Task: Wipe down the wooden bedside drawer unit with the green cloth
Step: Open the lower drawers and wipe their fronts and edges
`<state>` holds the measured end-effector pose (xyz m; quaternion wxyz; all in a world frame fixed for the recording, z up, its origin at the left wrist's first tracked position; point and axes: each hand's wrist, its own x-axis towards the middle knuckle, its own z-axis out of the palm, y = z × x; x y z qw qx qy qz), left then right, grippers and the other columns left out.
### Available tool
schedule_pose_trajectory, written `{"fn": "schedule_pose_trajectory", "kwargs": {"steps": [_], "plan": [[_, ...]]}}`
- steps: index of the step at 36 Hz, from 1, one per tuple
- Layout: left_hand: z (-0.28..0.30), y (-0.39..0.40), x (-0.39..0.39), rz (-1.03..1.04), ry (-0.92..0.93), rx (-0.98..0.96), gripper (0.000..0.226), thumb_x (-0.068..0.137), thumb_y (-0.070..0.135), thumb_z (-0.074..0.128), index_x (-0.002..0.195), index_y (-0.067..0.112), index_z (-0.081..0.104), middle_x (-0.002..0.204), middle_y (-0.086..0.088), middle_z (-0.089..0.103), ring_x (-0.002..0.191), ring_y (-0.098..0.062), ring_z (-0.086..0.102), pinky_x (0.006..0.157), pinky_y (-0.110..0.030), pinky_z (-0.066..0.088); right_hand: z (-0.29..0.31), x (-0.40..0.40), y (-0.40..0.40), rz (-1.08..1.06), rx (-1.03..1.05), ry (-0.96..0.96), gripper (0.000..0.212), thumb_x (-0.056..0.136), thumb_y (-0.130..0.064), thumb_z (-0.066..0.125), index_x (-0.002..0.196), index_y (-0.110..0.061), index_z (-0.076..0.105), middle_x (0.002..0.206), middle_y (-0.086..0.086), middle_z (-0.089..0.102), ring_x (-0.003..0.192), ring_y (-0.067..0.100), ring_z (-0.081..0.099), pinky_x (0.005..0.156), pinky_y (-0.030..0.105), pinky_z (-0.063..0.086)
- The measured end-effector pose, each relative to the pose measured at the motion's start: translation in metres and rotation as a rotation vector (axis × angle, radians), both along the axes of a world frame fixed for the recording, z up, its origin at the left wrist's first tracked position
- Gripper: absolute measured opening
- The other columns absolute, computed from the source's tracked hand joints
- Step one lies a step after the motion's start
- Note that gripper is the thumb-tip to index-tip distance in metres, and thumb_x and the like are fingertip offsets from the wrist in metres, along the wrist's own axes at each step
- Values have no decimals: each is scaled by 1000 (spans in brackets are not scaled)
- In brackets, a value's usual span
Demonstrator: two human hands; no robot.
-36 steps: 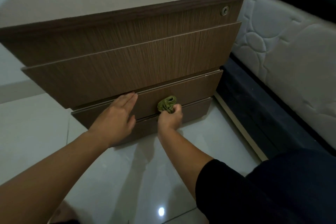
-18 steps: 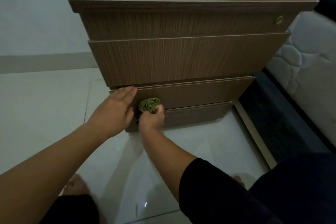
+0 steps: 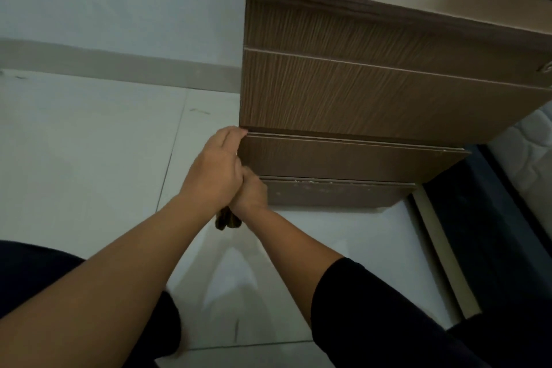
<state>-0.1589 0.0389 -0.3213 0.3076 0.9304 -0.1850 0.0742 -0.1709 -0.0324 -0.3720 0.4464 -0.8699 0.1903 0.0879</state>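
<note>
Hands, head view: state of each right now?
Left hand: open, fingers straight against the drawer unit at its left edge.
Right hand: grips the green cloth, which hangs below it.

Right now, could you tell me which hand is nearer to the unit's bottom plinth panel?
The right. The right hand, gripping the green cloth, sits at the left end of the bottom plinth panel; the left hand lies higher, fingertips at the drawer corner above.

1. The left hand (image 3: 213,170) reaches forward on a bare forearm, fingers straight and together, their tips touching the left front corner of the brown wooden drawer unit (image 3: 358,98).
2. The right hand (image 3: 251,194), arm in a black sleeve, sits just beneath the left hand, touching it, its grip curled around a bunched green cloth (image 3: 227,221).
</note>
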Motion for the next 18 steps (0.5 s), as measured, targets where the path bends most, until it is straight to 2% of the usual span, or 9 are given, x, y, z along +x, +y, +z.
{"fn": "schedule_pose_trajectory", "kwargs": {"steps": [1,4,8,11,13,18], "plan": [[-2,-1,-1,38,21,-24,48,90,-1,41,137,8,39,139,-14,44,120,-26,49,99,-31,41,0,-2,-5,-7,3,40,14,90,-17,51,102,-9,49,109,15,63,103,29,59,76,29,44],[-12,1,-3,133,133,-62,45,92,2,40,136,7,35,137,-15,42,117,-26,49,96,-34,42,-6,-7,-18,22,-84,158,38,88,-12,53,123,-11,39,118,18,57,110,34,55,91,37,47],[-30,5,-2,59,275,125,40,92,6,42,132,6,41,133,-14,44,113,-29,50,92,-35,42,-14,-13,-34,79,-227,272,71,87,-8,51,145,-18,11,128,22,51,116,37,52,95,40,46],[-40,6,-2,-29,397,270,45,91,9,43,136,8,38,138,-12,41,121,-29,45,101,-37,41,-15,-15,-41,111,-294,304,78,89,-10,49,148,-20,-1,131,24,46,117,37,51,96,40,45],[-43,5,-2,-66,440,326,48,91,11,43,139,8,35,141,-12,39,126,-29,42,105,-38,38,-15,-15,-42,120,-305,308,77,89,-10,49,148,-20,0,131,24,47,117,38,51,96,40,46],[-46,2,2,-113,496,393,57,93,12,41,147,10,22,152,-9,26,137,-26,32,112,-35,30,-3,-6,-45,132,-323,324,60,87,-5,49,142,-11,23,131,23,47,120,37,49,97,40,45]]}}
